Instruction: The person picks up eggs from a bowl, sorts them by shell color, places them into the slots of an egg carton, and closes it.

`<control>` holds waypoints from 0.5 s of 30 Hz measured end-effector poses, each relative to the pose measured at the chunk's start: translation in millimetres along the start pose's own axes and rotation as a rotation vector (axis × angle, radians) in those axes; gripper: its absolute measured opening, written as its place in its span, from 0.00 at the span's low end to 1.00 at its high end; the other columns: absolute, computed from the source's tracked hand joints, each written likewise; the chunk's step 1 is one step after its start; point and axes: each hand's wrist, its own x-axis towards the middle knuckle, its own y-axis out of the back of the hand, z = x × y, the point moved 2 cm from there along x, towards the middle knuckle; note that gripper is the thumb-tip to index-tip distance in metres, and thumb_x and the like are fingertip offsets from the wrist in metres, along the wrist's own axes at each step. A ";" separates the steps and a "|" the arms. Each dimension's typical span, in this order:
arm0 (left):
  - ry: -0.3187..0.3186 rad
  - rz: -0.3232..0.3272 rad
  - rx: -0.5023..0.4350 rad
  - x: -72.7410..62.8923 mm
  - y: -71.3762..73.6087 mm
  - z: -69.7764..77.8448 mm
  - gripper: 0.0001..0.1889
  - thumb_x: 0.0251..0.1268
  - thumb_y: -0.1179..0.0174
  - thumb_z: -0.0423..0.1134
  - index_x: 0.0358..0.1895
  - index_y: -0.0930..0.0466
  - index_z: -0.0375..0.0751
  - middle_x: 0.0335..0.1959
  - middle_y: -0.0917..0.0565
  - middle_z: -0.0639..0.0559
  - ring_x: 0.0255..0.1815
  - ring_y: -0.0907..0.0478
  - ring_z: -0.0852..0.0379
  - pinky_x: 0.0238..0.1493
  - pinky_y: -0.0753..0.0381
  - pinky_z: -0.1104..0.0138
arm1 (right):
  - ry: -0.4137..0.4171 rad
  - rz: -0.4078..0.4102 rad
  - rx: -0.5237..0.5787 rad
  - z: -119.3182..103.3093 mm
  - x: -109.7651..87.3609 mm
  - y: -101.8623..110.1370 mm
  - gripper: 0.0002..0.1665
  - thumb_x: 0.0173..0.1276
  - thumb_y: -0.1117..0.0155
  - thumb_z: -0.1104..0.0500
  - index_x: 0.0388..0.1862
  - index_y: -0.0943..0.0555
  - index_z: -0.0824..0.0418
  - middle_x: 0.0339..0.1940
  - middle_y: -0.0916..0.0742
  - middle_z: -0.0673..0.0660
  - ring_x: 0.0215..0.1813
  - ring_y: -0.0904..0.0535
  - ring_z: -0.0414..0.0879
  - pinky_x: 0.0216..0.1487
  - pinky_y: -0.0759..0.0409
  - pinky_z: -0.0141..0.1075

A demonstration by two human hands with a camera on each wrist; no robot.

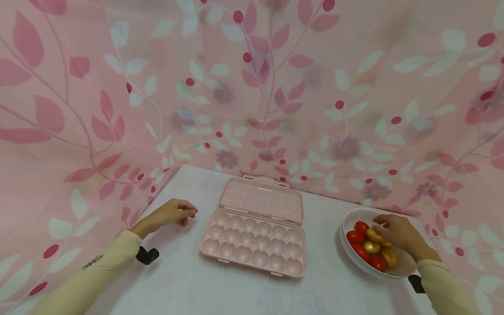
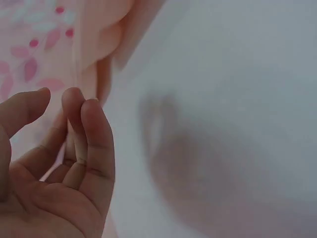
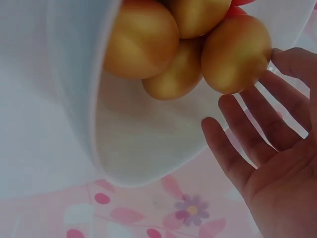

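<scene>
My right hand is over the white bowl at the right, its fingers spread beside a golden egg. The thumb tip meets that egg's edge, and some fingertips are partly hidden behind it; no firm hold shows. Several red eggs and other golden eggs lie in the bowl. On the left, my left hand hovers above the table with loosely bent fingers and nothing in them. Nearest to it is a pink egg carton, lid laid back, its visible cups without eggs.
The table has a white cover, and its far edge runs behind the carton lid. Pink cloth with leaf and flower prints hangs at the back and both sides. The bowl stands near the table's right side, apart from the carton.
</scene>
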 end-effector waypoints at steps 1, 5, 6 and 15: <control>0.012 -0.019 -0.010 -3.0 -5.8 -2.7 0.18 0.69 0.40 0.41 0.51 0.21 0.27 0.41 0.20 0.34 0.30 0.21 0.50 0.35 0.15 0.62 | -0.003 -0.016 0.000 -0.1 0.1 -0.8 0.23 0.66 0.34 0.50 0.51 0.18 0.66 0.43 0.14 0.61 0.45 0.21 0.60 0.46 0.19 0.57; 0.023 -0.044 -0.032 -12.7 -23.9 -10.9 0.20 0.68 0.39 0.42 0.53 0.23 0.28 0.37 0.19 0.37 0.29 0.20 0.51 0.34 0.16 0.63 | -0.020 -0.064 0.008 -2.6 1.0 -4.5 0.26 0.64 0.32 0.46 0.51 0.18 0.65 0.43 0.14 0.61 0.44 0.21 0.56 0.46 0.18 0.56; 0.016 -0.045 -0.044 -14.7 -27.7 -12.3 0.21 0.68 0.39 0.42 0.55 0.24 0.28 0.37 0.19 0.38 0.30 0.20 0.51 0.34 0.16 0.63 | -0.028 -0.074 0.012 -3.5 1.2 -5.4 0.27 0.64 0.32 0.46 0.51 0.18 0.65 0.44 0.15 0.61 0.44 0.21 0.55 0.47 0.18 0.56; -0.059 -0.115 -0.265 -25.5 -59.7 -23.5 0.28 0.67 0.38 0.37 0.64 0.32 0.25 0.50 0.19 0.39 0.43 0.17 0.50 0.44 0.15 0.60 | -0.048 -0.112 -0.030 -11.0 -0.8 -9.9 0.23 0.59 0.27 0.53 0.50 0.16 0.64 0.44 0.14 0.62 0.44 0.20 0.58 0.50 0.23 0.63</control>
